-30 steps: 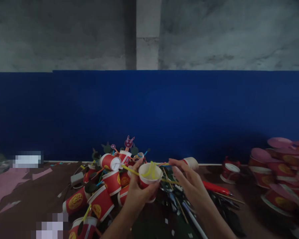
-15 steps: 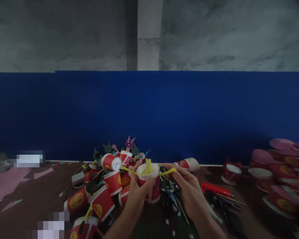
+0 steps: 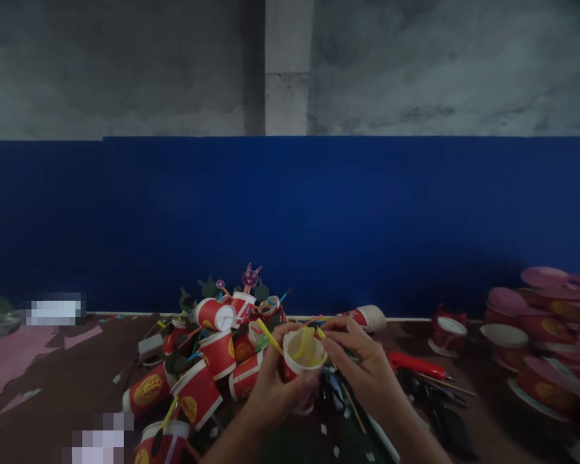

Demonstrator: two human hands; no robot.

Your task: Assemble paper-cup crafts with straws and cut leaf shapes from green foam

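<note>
Left hand (image 3: pixel 273 380): grasping the cup (image 3: pixel 303 368), fingers round the 9 o'clock side, thumb across the front at 6. Opened only as wide as the cup. Can't tell if the cup's base touches the table (image 3: pixel 77 377).

Right hand (image 3: pixel 321 333): fingertips at the cup's 2 o'clock rim, brought together in what looks like a pinch on the right straw (image 3: pixel 321 334). Fingers block most of that straw.

Step in hand, my read: setting the right straw at the rim, left hand acting as clamp. Next move calls for a firm but not crushing left hold and a fine fingertip pinch on the right; paper wall probably dents easily.

Cup: mouth up, between the hands. Yellow bent ends (image 3: pixel 310 350) stand inside. Left straw (image 3: pixel 269 337) sticks out toward 10. Can't tell whether inside and outside bits join.

Further out, from the cup: pile of red cups (image 3: pixel 218 354) at 9–10, rabbit cutout (image 3: pixel 250 278) above it at 11. Lying cup (image 3: pixel 370 319) at 2, beyond the right hand. Red tool (image 3: pixel 418 366) at 3, pink-topped cups (image 3: pixel 551 325) far past it. Pink paper (image 3: pixel 17 354) far out at 9. Blue panel (image 3: pixel 290 225) behind, at 12.
</note>
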